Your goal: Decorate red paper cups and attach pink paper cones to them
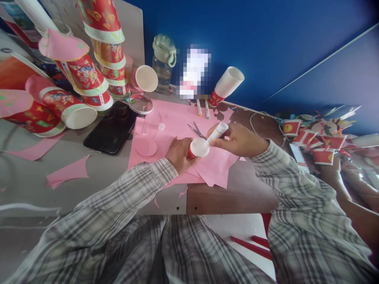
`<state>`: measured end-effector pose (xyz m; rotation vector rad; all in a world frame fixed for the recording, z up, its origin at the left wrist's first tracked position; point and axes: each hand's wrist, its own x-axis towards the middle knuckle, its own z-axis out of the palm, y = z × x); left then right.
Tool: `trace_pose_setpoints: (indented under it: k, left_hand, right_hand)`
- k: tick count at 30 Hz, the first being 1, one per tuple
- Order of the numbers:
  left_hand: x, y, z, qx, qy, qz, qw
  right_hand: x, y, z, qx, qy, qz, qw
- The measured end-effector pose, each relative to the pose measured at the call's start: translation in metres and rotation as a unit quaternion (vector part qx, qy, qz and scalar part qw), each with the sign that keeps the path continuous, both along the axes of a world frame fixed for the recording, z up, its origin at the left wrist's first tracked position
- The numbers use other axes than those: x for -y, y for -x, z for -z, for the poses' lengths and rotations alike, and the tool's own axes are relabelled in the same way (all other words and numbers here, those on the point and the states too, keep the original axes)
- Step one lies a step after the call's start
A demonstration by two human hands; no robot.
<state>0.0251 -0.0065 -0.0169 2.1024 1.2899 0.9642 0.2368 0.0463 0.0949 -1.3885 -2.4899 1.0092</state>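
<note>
My left hand (179,153) is closed around a small red paper cup (199,148), with the cup's round white end facing up. My right hand (237,139) grips a white glue stick (217,132), tilted so that its lower end meets the edge of that white end. Beneath both hands lie sheets of pink paper (166,114). Scissors (196,130) rest partly open just behind the cup. A cut pink paper circle (146,144) lies to the left of my left hand, and a small whitish cap (161,126) sits on the pink sheet.
Decorated cup stacks (89,79) and a black phone (111,128) are at left. Behind stand a water bottle (164,63), a stack of paper cups (226,85) and two markers (207,109). Another person's arms (340,189) and several decorated cups (322,156) are at right.
</note>
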Motion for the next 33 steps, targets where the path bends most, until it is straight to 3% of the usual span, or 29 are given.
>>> trace_pose_setpoints:
  k: [5, 10, 18, 22, 25, 28, 33]
  left_hand:
    - [0.0, 0.0, 0.0, 0.004, 0.003, -0.002, 1.0]
    - [0.0, 0.0, 0.0, -0.004, -0.001, -0.008, 1.0]
    - [0.0, 0.0, -0.001, 0.004, 0.008, -0.002, 1.0]
    - [0.0, 0.0, 0.0, 0.003, 0.008, 0.001, 1.0]
    - [0.0, 0.0, -0.001, 0.003, 0.007, 0.005, 1.0]
    - [0.0, 0.001, -0.002, 0.004, 0.013, 0.005, 1.0]
    - [0.0, 0.001, -0.002, 0.007, 0.01, 0.003, 1.0]
  right_hand:
    - [0.0, 0.007, -0.009, -0.037, 0.09, 0.037, 0.995]
    - [0.002, 0.008, -0.011, -0.101, 0.05, 0.133, 0.985]
    - [0.002, 0.011, 0.002, -0.052, -0.008, 0.045, 0.998]
    - [0.005, 0.011, -0.005, 0.021, -0.026, 0.024, 0.999]
    - [0.008, 0.008, -0.013, 0.06, 0.014, 0.02, 0.998]
    - [0.009, 0.003, -0.017, 0.024, 0.049, 0.037, 0.998]
    - [0.012, 0.003, -0.009, -0.073, 0.014, 0.116, 0.991]
